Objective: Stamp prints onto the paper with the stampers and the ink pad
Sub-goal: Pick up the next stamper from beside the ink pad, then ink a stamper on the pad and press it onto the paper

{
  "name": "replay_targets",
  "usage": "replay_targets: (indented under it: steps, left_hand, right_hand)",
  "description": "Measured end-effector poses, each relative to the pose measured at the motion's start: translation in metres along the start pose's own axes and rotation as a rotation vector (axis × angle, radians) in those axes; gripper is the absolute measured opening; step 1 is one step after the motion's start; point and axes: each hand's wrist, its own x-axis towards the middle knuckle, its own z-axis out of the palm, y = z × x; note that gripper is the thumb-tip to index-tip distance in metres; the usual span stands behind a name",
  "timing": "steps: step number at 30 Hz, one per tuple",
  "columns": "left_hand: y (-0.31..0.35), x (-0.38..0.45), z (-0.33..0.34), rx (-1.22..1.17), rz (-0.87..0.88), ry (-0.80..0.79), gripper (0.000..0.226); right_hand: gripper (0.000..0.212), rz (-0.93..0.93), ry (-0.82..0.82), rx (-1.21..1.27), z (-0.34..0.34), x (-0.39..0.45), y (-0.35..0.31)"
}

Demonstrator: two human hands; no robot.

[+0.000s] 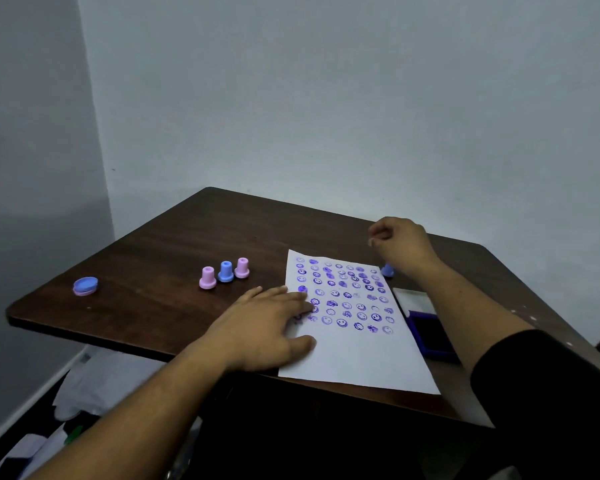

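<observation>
Purple prints fill the far part of the paper (357,362); its near part is blank. The left hand (267,327) lies flat on the left edge, fingers spread. The right hand (400,242) hovers loosely curled, holding nothing, above a blue stamper (387,270). Grip it, ink at the ink pad (430,332), then press straight down.

This looks like a plain room in a home, set up as a small craft corner. A dark wood-grain counter (174,244) with rounded corners is pushed into a corner of bare, pale painted walls (326,98). On the floor below its left side lie loose white bags (94,386) and other clutter along a white baseboard (25,407). Toy stampers (225,271) and a printed paper (357,362) on the counter suggest a hobby rather than work.
</observation>
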Motion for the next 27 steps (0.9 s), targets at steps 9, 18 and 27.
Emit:
replay_targets:
  steps: [9, 18, 27]
  left_hand:
    - [-0.002, 0.001, 0.0, 0.018, 0.0, -0.012, 0.077]
    - [-0.001, 0.001, -0.001, 0.021, 0.012, -0.006, 0.077]
    - [0.001, -0.001, -0.003, 0.015, 0.014, -0.018, 0.076]
  right_hand:
    - [0.015, 0.086, 0.051, -0.052, -0.009, 0.002, 0.05]
    - [0.018, 0.114, 0.034, -0.092, -0.006, -0.004, 0.067]
    - [0.018, 0.081, -0.012, -0.094, 0.001, -0.01, 0.071]
